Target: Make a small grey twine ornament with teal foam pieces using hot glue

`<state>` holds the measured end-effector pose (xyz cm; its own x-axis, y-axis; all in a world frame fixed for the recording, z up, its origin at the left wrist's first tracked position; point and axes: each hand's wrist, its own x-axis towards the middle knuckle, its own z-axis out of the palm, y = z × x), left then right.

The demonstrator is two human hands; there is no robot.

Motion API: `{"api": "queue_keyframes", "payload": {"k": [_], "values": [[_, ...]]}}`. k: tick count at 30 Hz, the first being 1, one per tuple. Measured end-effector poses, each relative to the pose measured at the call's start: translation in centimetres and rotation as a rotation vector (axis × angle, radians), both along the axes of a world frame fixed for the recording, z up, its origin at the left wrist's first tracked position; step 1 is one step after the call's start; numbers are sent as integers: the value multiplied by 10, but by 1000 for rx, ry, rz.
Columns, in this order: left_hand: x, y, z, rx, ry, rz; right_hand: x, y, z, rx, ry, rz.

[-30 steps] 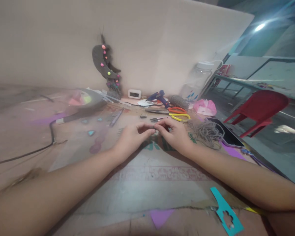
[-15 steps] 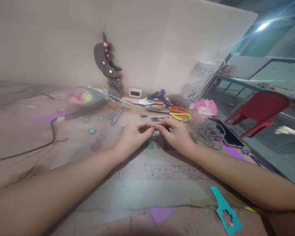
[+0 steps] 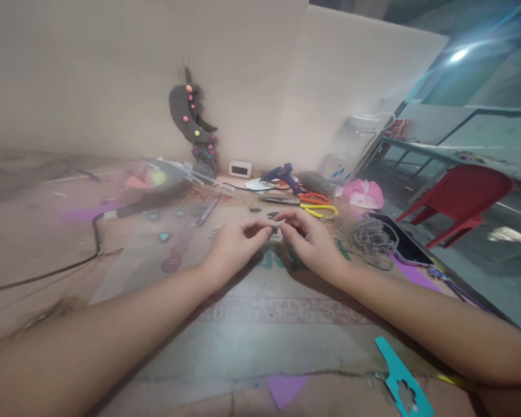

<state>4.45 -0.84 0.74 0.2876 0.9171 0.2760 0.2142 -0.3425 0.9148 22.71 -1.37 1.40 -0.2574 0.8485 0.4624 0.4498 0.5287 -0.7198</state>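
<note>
My left hand (image 3: 234, 249) is closed in a pinch, thumb against forefinger. A tiny dark piece (image 3: 275, 230) shows at those fingertips, too small to name. Close by on the right, my right hand (image 3: 315, 246) has its thumb and forefinger slightly parted, with nothing visible between them. Just beyond the fingers lie small dark-bladed snips (image 3: 272, 215), partly hidden by my right hand. Behind them rest scissors (image 3: 316, 205) with orange and yellow handles, and a small grey piece (image 3: 255, 208).
A blue glue gun (image 3: 283, 174), a white clock (image 3: 240, 169) and a water jug (image 3: 349, 147) stand along the wall. Tangled grey yarn (image 3: 367, 240) and a phone (image 3: 402, 240) lie right. A turquoise paper cutout (image 3: 402, 376) is near the front edge; a black cable (image 3: 97, 234) runs left.
My right fingertips have parted from my left ones and opened a little. The small dark piece now shows at my left fingertips. The view has tilted slightly.
</note>
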Motion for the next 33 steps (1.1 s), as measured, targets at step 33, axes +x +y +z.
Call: {"api": "queue_keyframes", "payload": {"k": [33], "values": [[0, -1, 1, -1, -23, 3, -11, -5, 1, -337, 314, 61]]}}
